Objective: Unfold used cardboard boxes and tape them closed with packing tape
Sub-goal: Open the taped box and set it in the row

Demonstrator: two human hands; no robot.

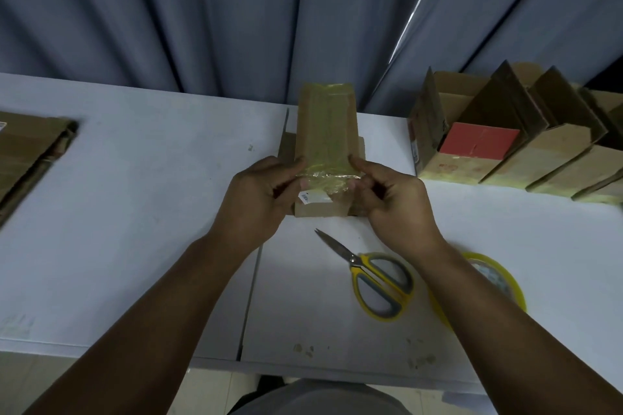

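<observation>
Head view: both arms reach forward over the white table (135,212). The left hand (259,199) and right hand (391,202) curl round the near end of a small taped cardboard box (325,131) held between them, thumbs pressing its crinkled tape. Just behind the right wrist lie yellow-handled scissors (377,280); its forearm partly hides the tape roll (502,283). Right of that hand stand assembled boxes (505,145); far left of the left hand lies flattened cardboard (30,152).
</observation>
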